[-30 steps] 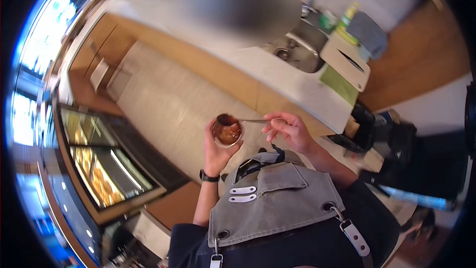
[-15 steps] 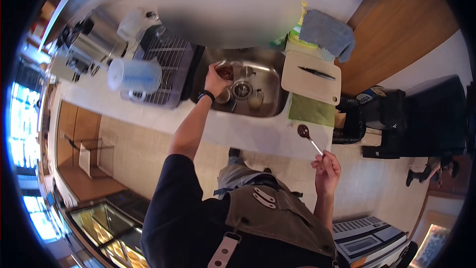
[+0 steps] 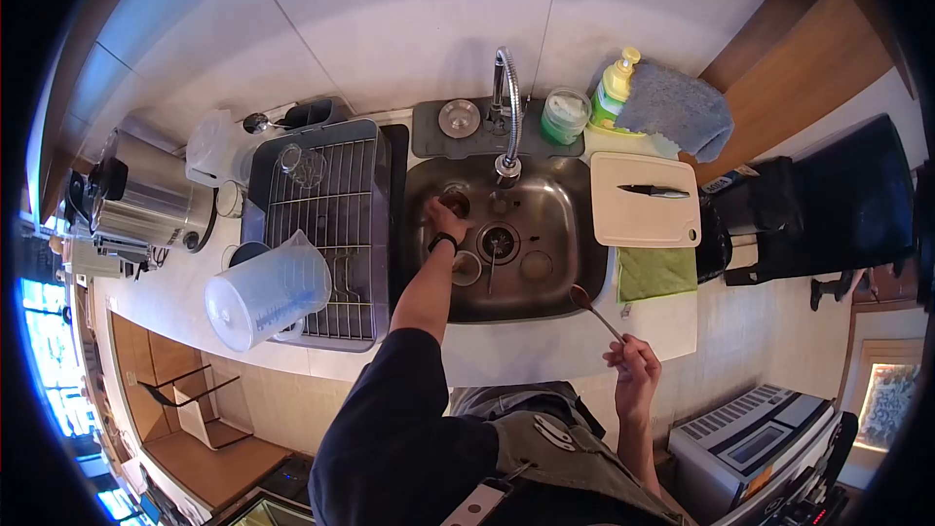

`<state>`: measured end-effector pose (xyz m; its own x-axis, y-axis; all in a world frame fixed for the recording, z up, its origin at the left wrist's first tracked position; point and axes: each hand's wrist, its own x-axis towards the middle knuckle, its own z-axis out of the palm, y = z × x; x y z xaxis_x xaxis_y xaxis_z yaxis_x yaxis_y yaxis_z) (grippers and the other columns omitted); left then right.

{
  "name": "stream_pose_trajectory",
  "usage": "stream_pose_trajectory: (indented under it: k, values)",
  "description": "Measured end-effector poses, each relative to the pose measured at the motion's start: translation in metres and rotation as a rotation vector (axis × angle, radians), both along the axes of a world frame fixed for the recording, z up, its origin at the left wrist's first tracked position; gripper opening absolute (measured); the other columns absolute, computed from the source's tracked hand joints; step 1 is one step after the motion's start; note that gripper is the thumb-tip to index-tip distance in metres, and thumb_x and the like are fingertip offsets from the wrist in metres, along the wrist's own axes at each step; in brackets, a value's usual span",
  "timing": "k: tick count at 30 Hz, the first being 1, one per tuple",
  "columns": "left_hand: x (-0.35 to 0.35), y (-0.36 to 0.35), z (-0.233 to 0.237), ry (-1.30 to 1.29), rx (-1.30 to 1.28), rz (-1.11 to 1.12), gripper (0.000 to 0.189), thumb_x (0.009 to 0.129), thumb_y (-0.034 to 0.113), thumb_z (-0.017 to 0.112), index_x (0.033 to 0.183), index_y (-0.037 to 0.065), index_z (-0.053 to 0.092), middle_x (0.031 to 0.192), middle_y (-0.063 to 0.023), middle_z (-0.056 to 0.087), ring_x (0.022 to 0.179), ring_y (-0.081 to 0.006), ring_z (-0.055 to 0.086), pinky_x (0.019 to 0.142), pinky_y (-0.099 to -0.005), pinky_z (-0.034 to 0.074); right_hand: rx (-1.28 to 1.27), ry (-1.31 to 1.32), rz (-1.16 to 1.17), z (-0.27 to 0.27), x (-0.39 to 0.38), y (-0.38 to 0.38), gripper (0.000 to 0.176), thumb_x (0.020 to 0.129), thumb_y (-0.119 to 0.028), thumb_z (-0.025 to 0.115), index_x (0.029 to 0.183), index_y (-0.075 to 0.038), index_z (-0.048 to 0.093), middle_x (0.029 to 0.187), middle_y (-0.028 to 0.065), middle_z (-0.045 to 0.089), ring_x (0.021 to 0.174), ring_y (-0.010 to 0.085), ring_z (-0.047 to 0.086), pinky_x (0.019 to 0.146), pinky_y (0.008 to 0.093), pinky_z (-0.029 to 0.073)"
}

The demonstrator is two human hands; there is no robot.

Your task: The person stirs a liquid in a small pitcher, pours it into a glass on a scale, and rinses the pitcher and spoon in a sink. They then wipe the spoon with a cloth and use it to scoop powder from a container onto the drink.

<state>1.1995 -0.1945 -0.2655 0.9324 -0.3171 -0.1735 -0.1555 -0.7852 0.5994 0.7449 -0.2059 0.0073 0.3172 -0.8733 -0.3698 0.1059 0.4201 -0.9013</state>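
Note:
Reaching into the left side of the steel sink (image 3: 555, 302), my left hand (image 3: 447, 221) has its fingers around a small glass with dark brown contents (image 3: 455, 203). Below that hand sits a small round cup (image 3: 467, 268). A clear glass (image 3: 536, 265) and another small glass (image 3: 500, 203) are near the drain (image 3: 499, 244), where a thin utensil lies. My right hand (image 3: 635, 362) pinches the handle of a spoon (image 3: 596, 315), whose brown-coated bowl is over the sink's front right edge.
A faucet (image 3: 508, 127) rises behind the sink. Left stands a dish rack (image 3: 331, 224) with a large plastic pitcher (image 3: 263, 294). To the right are a cutting board (image 3: 638, 219) with a knife (image 3: 654, 191), a green cloth (image 3: 657, 274) and a soap bottle (image 3: 614, 93).
The view has tilted up, bringing the faucet and wall into sight. The spoon has moved from over the counter to the sink's edge. My left hand remains at the small glass.

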Motion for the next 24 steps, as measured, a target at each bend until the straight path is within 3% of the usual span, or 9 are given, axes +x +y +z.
stream_pose_trajectory:
  k: [2,5,7,9,11,14,17,21,24]
  values:
    - [-0.02,-0.013,0.074,-0.03,0.095,0.19,0.089,0.075,0.017,0.092,0.147,0.007,0.039,0.149,-0.0202,0.042,0.135,-0.0367,0.048,0.107,-0.0446,0.049,-0.043,0.082,0.042,-0.004,0.021,-0.001,0.028,0.104,-0.02,0.067,0.119,0.004,0.069,0.1,0.0139,0.078,0.083,0.0221,0.074,0.078,0.0331,0.056]
    - [0.005,-0.026,0.119,-0.181,-0.648,0.081,0.059,0.085,0.02,0.085,0.135,0.004,0.058,0.127,-0.0121,0.064,0.119,-0.0246,0.063,0.095,-0.0364,0.054,-0.101,0.157,0.148,-0.016,0.052,-0.012,0.031,0.104,-0.023,0.067,0.12,0.003,0.068,0.104,0.0146,0.078,0.088,0.0216,0.075,0.08,0.0319,0.055]
    - [0.015,-0.057,0.183,0.225,-1.158,-0.056,0.031,0.096,0.017,0.075,0.122,0.001,0.07,0.104,-0.0075,0.072,0.092,-0.0145,0.069,0.077,-0.0283,0.056,-0.124,0.105,0.188,-0.032,0.074,-0.021,0.033,0.104,-0.025,0.069,0.121,0.003,0.069,0.107,0.0159,0.078,0.089,0.0209,0.075,0.08,0.0312,0.055]
    - [0.033,-0.089,0.219,0.328,-1.078,-0.32,0.025,0.101,0.016,0.07,0.122,0.004,0.072,0.095,-0.0019,0.073,0.077,-0.0083,0.067,0.069,-0.0243,0.054,-0.111,0.079,0.207,-0.041,0.097,-0.029,0.034,0.104,-0.027,0.07,0.121,0.002,0.069,0.109,0.0162,0.078,0.091,0.0203,0.076,0.08,0.0306,0.055]
    - [0.047,-0.12,0.235,0.244,-0.871,-0.476,0.026,0.1,0.017,0.071,0.122,0.003,0.072,0.093,-0.006,0.075,0.074,-0.0123,0.068,0.069,-0.0281,0.055,-0.061,0.08,0.202,-0.044,0.12,-0.033,0.034,0.104,-0.03,0.07,0.121,0.0,0.07,0.109,0.0154,0.078,0.092,0.0198,0.076,0.08,0.0302,0.055]
    - [0.067,-0.17,0.219,0.201,-0.698,-0.671,0.032,0.1,0.023,0.069,0.125,0.003,0.072,0.099,-0.0136,0.078,0.085,-0.0231,0.074,0.079,-0.0357,0.058,-0.072,0.063,0.2,-0.048,0.133,-0.034,0.035,0.104,-0.032,0.07,0.12,-0.002,0.071,0.11,0.015,0.078,0.092,0.0196,0.076,0.08,0.0298,0.055]
    - [0.083,-0.196,0.197,0.116,-0.537,-0.819,0.039,0.104,0.029,0.065,0.131,0.0,0.068,0.097,-0.007,0.074,0.076,-0.0146,0.072,0.066,-0.0305,0.057,-0.096,0.051,0.195,-0.046,0.128,-0.029,0.035,0.103,-0.032,0.07,0.12,-0.002,0.071,0.11,0.015,0.078,0.092,0.0194,0.076,0.08,0.0297,0.054]
    - [0.082,-0.195,0.203,0.123,-0.527,-0.84,0.042,0.104,0.031,0.065,0.133,0.001,0.067,0.098,-0.0074,0.075,0.077,-0.0147,0.073,0.068,-0.0302,0.059,-0.092,0.09,0.108,-0.037,0.107,-0.023,0.037,0.102,-0.033,0.071,0.12,-0.001,0.071,0.109,0.0152,0.078,0.09,0.0195,0.076,0.079,0.0296,0.054]
    - [0.077,-0.185,0.213,0.211,-0.499,-0.772,0.034,0.1,0.033,0.067,0.122,0.009,0.077,0.111,-0.0191,0.078,0.108,-0.0336,0.074,0.095,-0.0419,0.056,-0.106,0.096,0.053,-0.033,0.088,-0.021,0.038,0.102,-0.033,0.072,0.121,0.0,0.07,0.109,0.0154,0.078,0.09,0.0199,0.075,0.079,0.0299,0.053]
